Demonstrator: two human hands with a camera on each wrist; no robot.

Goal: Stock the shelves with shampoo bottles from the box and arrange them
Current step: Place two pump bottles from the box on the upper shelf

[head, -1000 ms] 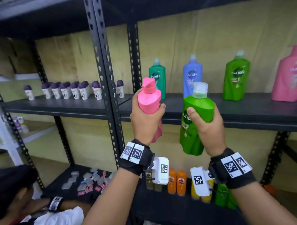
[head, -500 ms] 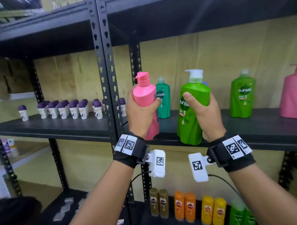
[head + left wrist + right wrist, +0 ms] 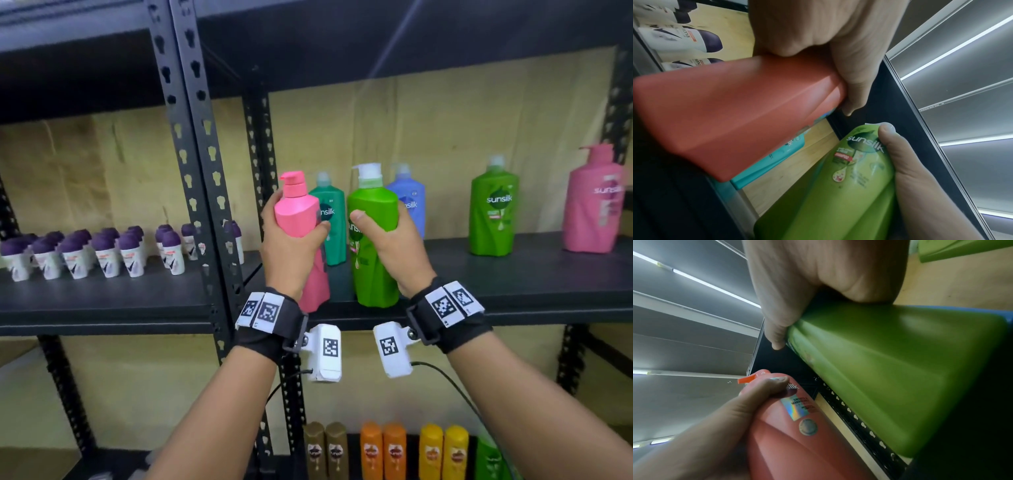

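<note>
My left hand (image 3: 291,246) grips a pink pump shampoo bottle (image 3: 296,212) upright at the front left of the black middle shelf (image 3: 513,284). My right hand (image 3: 394,246) grips a green Sunsilk pump bottle (image 3: 371,246) beside it, its base at the shelf's front edge. The left wrist view shows the pink bottle (image 3: 735,116) under my fingers and the green bottle (image 3: 838,186) in the other hand. The right wrist view shows the green bottle (image 3: 890,369) and the pink bottle (image 3: 797,426). Behind them stand a teal bottle (image 3: 330,219) and a blue bottle (image 3: 409,202).
A second green bottle (image 3: 495,209) and a pink bottle (image 3: 596,202) stand further right on the shelf. Several small purple-capped deodorants (image 3: 102,253) fill the left bay. A perforated black upright (image 3: 202,171) divides the bays. Brown, orange and yellow bottles (image 3: 387,452) line the lower shelf.
Both hands have carried their bottles up and forward over the shelf, from below its edge to level with it. The bottles now stand upright, closer to the teal and blue ones.
</note>
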